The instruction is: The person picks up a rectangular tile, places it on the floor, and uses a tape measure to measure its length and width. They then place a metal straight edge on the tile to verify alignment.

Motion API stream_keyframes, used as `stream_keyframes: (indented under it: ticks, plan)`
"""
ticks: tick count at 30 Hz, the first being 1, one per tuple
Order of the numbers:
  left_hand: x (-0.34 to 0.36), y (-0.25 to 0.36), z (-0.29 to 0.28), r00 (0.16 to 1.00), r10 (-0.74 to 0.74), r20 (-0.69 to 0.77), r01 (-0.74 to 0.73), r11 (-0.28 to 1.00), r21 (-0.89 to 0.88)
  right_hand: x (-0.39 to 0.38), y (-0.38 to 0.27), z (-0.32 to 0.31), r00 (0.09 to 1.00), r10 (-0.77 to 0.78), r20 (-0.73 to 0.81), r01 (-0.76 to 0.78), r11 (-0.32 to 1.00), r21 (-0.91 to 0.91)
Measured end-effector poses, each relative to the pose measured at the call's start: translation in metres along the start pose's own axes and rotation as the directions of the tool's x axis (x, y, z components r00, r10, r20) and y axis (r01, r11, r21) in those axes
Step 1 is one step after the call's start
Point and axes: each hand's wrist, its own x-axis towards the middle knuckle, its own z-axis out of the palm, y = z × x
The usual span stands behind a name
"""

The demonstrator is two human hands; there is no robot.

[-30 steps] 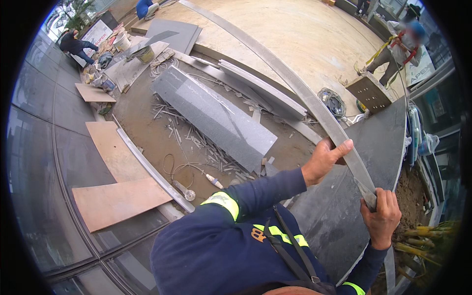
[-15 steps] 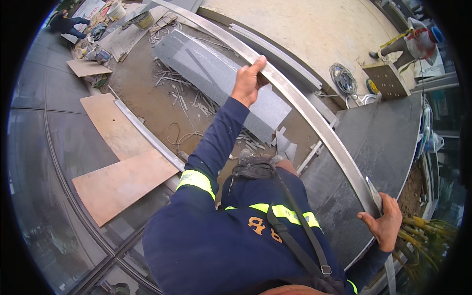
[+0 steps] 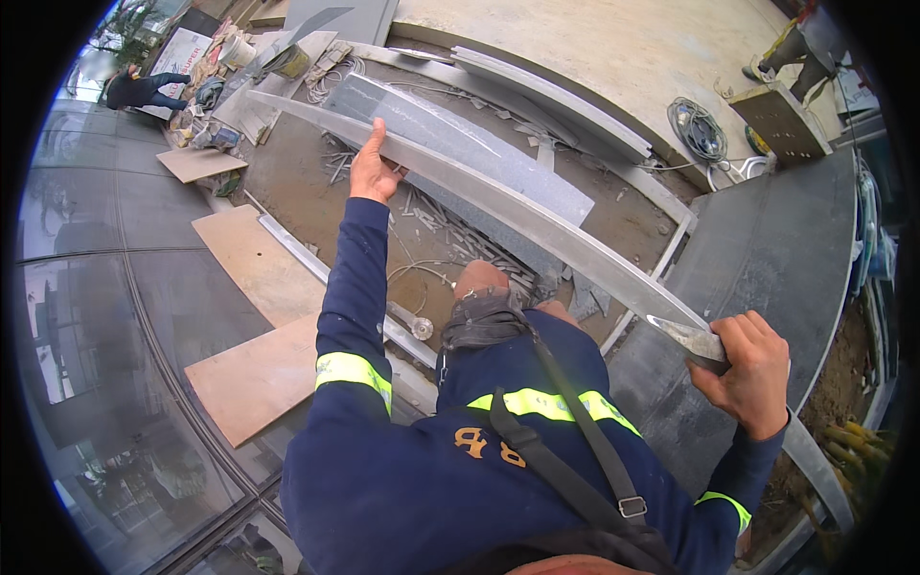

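Note:
A long pale metal straightedge (image 3: 537, 216) runs slantwise across my front, from the upper left down to the lower right. My left hand (image 3: 376, 174) is closed around it toward the far end, thumb up along its side. My right hand (image 3: 752, 374) is closed at the nearer part, and the bar carries on past my wrist. In that same hand is a trowel; its pointed metal blade (image 3: 685, 337) juts out leftward beside the bar, while its handle is hidden by my fingers. Beneath the bar lies a grey stone slab (image 3: 450, 144).
Narrow stone offcuts (image 3: 441, 225) litter the dirt by the slab. Tan boards (image 3: 254, 374) lie on dark glossy panels at left. A coiled cable (image 3: 698, 129) and an upright board with holes (image 3: 781, 129) are at right, near a person's legs. Another person (image 3: 144, 91) bends at far left.
My left hand has moved left and slightly down, swinging the straightedge's far end left and toward me. The trowel blade, upright before, now points left. The view has shifted somewhat.

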Motion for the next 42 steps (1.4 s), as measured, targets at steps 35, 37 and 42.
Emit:
stream_keyframes:
  ticks: [35, 37, 42]
  plan:
    - [0.431, 0.011, -0.190, 0.879, -0.407, -0.247, 0.456, 0.870, 0.189, 0.372, -0.228, 0.311, 0.902, 0.232, 0.363, -0.279, 0.957, 0.081]
    - [0.436, 0.007, -0.189, 0.879, -0.421, -0.226, 0.462, 0.868, 0.181, 0.376, -0.223, 0.321, 0.891, 0.255, 0.375, -0.290, 0.956, 0.040]
    - [0.433, -0.023, -0.182, 0.893, -0.378, -0.244, 0.429, 0.879, 0.209, 0.364, -0.191, 0.351, 0.893, 0.257, 0.369, -0.303, 0.950, 0.072]
